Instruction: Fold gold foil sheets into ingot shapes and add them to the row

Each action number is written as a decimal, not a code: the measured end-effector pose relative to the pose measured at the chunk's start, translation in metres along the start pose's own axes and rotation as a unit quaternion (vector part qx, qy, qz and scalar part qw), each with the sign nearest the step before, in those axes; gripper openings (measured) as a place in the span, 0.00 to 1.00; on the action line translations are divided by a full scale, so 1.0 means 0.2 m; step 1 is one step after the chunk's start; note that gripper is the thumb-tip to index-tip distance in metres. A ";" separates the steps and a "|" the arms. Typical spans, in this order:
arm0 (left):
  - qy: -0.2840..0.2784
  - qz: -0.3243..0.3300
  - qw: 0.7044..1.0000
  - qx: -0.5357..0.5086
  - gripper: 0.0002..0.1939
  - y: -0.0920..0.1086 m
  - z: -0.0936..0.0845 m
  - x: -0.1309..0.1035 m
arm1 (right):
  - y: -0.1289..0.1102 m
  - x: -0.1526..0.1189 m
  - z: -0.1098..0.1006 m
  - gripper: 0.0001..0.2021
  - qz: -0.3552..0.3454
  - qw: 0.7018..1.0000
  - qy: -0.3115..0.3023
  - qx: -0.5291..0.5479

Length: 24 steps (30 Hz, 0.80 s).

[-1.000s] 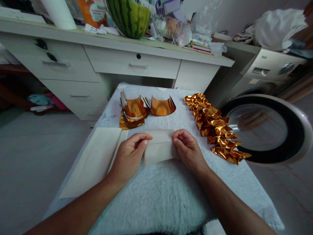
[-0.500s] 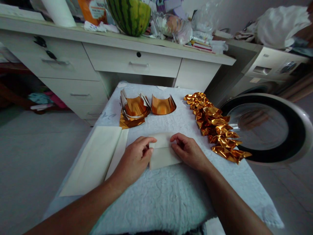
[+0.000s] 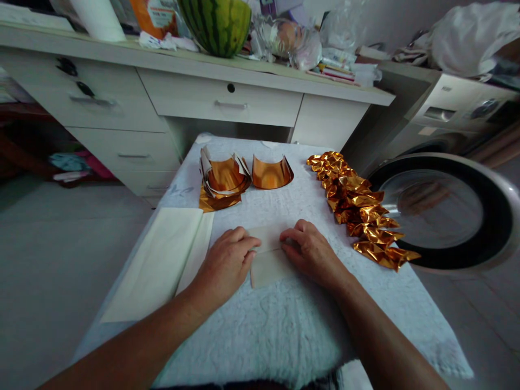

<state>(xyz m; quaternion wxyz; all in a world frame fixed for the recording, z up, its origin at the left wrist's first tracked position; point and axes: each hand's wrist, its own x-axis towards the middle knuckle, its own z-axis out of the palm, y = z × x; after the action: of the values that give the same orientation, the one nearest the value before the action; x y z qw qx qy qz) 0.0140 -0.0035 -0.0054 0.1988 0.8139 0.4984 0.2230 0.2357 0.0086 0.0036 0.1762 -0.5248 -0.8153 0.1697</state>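
Note:
A small cream sheet of paper (image 3: 268,265) with a crease across it lies on the cloth-covered table between my hands. My left hand (image 3: 229,257) has thumb and forefinger closed on its left edge, by the crease. On the opposite edge, my right hand (image 3: 309,249) pinches the paper with its fingers bent; part of the sheet is hidden under it. Beyond them stand curved copper-gold foil sheets (image 3: 225,176) in a stack, with a separate curved foil piece (image 3: 272,174) beside it. A row of folded gold foil pieces (image 3: 357,208) runs down the right side.
Larger cream paper sheets (image 3: 156,265) lie on the left of the table (image 3: 244,330). Behind is a white drawer counter (image 3: 264,103) bearing a cut watermelon (image 3: 215,27) and plastic bags. An open washing machine door (image 3: 439,211) stands close to the table's right edge.
Both hands have shifted slightly along the paper, the fingers pressing lower at the crease. The sheet's near edge lies a little closer to me. The foil pieces have stayed put.

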 end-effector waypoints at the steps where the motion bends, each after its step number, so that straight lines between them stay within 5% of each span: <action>1: 0.001 0.009 1.000 -0.007 0.14 0.00 0.00 0.00 | 0.00 0.00 -0.01 0.09 -0.007 1.000 0.010 -0.005; 4: -0.001 0.022 0.999 -0.025 0.14 -0.01 0.01 0.02 | -0.02 -0.01 -0.03 0.09 -0.054 0.998 0.005 0.016; 11: -0.013 0.014 0.999 -0.030 0.15 0.00 0.00 0.02 | -0.06 -0.02 -0.07 0.21 -0.111 0.985 -0.110 0.071; 24: -0.039 0.010 0.999 -0.010 0.12 0.00 -0.01 0.03 | -0.11 -0.06 -0.11 0.26 -0.130 0.976 -0.166 -0.049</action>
<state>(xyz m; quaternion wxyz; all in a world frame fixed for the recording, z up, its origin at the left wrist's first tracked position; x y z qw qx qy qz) 0.0159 0.0024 -0.0024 0.2238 0.8249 0.4799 0.1979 0.2320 -0.0088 0.0320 0.0327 -0.3868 -0.9018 0.1900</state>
